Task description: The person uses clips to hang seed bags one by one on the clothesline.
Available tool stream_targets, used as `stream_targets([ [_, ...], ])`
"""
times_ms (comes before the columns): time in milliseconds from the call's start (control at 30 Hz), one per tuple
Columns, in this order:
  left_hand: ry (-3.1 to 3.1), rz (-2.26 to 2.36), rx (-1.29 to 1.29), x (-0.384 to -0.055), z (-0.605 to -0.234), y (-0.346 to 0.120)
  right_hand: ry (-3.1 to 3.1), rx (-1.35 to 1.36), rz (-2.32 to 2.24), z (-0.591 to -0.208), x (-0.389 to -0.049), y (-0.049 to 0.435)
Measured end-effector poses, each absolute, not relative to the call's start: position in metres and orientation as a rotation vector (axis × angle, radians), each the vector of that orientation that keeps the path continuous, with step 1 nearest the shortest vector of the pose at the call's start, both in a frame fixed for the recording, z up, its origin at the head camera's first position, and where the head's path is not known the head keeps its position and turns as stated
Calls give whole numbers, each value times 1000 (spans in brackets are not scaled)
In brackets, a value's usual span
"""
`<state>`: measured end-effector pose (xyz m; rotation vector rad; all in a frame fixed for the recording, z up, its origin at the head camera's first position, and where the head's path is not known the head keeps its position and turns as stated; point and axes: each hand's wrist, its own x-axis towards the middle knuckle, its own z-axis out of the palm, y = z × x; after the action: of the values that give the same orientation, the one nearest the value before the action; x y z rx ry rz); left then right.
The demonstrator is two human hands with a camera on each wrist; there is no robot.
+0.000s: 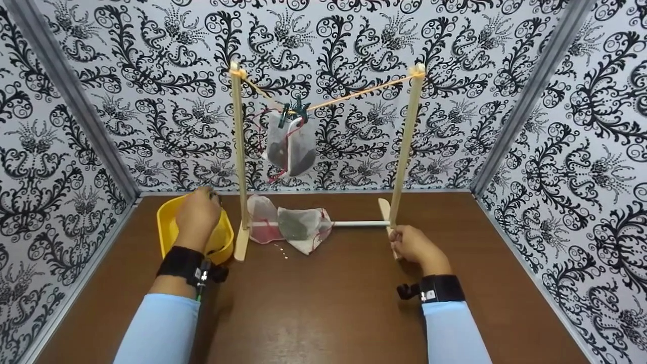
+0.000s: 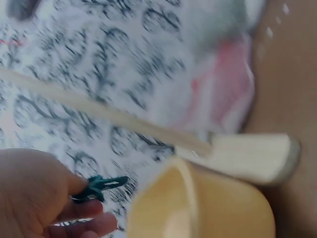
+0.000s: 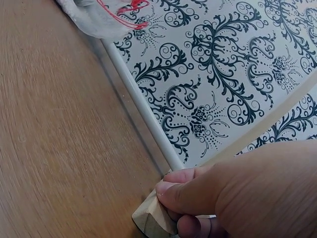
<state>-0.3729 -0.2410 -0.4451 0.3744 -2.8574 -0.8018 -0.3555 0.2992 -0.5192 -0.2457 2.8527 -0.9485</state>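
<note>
My left hand point(image 1: 198, 215) is over a yellow basin point(image 1: 165, 230) and pinches a dark green clothespin point(image 2: 101, 186) between thumb and fingers. My right hand point(image 1: 415, 247) grips the wooden foot point(image 3: 151, 216) of the right post point(image 1: 407, 146), beside the end of a white rod point(image 1: 360, 223). A sagging orange line point(image 1: 361, 94) joins the two post tops. Mesh drawstring bags point(image 1: 303, 149) with dark contents and red cords hang from it by green clothespins point(image 1: 302, 109). A pink-tinted mesh bag point(image 1: 264, 233) and a greenish one point(image 1: 299, 224) lie at the rod's left part.
The left post point(image 1: 238, 151) stands on its own wooden foot point(image 1: 241, 245), close to the basin. Small pale bits point(image 1: 283, 252) lie on the brown table point(image 1: 313, 308) before the bags. Patterned walls point(image 1: 343, 167) enclose the back and sides.
</note>
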Motion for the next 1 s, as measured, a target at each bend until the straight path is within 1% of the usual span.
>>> stream_targets([
  [133, -2667, -921, 310, -364, -434, -223, 2849, -249, -946, -519, -356, 299],
  [333, -2339, -1278, 213, -344, -425, -181, 2863, -242, -928, -518, -356, 299],
  [567, -2054, -1676, 54, -324, -427, -129, 2876, -260, -906, -519, -357, 297],
  [733, -2009, -1779, -39, -311, -434, -103, 2911, -302, -866, -519, -359, 296],
  [1000, -2025, -1849, -114, -299, -437, -86, 2907, -287, -845, -519, -361, 295],
])
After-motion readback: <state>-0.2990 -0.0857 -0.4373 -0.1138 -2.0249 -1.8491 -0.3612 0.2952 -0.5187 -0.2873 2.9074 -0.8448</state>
